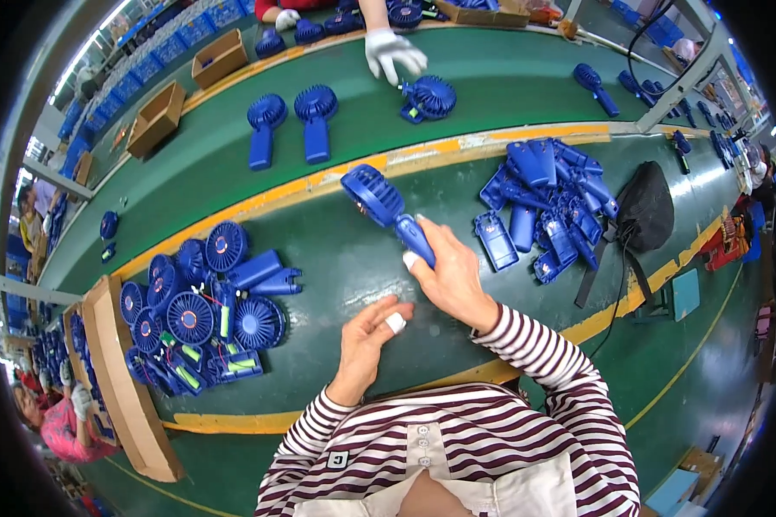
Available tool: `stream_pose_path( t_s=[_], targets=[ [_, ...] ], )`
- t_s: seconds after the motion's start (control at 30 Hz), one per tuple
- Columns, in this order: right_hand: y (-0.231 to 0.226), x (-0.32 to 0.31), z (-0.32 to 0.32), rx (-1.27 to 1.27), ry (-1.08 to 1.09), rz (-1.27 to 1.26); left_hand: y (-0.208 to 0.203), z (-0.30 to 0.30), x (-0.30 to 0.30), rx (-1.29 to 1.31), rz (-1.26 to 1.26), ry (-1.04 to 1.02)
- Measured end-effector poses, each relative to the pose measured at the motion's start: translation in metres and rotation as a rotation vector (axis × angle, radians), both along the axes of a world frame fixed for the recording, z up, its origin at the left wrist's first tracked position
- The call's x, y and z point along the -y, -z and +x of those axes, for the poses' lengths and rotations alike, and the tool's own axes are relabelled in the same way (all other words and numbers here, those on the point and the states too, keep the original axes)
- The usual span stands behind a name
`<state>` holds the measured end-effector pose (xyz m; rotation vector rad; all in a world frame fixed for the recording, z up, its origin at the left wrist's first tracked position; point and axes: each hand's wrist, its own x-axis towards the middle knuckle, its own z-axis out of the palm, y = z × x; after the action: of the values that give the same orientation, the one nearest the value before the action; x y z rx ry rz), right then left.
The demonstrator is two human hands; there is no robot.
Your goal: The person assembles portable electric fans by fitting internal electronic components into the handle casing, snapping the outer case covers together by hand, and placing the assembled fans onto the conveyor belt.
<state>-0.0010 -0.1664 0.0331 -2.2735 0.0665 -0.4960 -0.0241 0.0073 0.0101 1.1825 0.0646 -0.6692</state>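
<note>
A blue handheld fan is in my right hand, which grips it by the handle over the middle of the green bench. Its round grille head points to the far left. My left hand is beside it, nearer to me, fingers apart and holding nothing, with a white covering on one fingertip. To the left lies a pile of open blue fan assemblies, some showing green battery cells and wires. On the right is a heap of blue handle shells.
Beyond the bench runs a green conveyor belt carrying several blue fans. Across it reaches a co-worker's white-gloved hand, close to an opened fan. A black bag sits right of the shells; a cardboard tray stands at the left.
</note>
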Motion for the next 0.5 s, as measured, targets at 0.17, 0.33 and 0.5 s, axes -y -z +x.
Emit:
stream_pose_path(
  t_s=[0.17, 0.33, 0.5],
  targets=[
    [0.019, -0.012, 0.054, 0.030, 0.153, -0.447, -0.004, -0.006, -0.009, -0.019, -0.027, 0.001],
    [0.039, 0.002, 0.084, -0.013, 0.392, -0.685, 0.006, -0.006, -0.012, 0.036, -0.057, 0.040],
    [0.020, -0.038, 0.079, 0.212, 0.147, -0.662, 0.012, -0.005, -0.021, 0.038, -0.013, 0.232]
  ],
)
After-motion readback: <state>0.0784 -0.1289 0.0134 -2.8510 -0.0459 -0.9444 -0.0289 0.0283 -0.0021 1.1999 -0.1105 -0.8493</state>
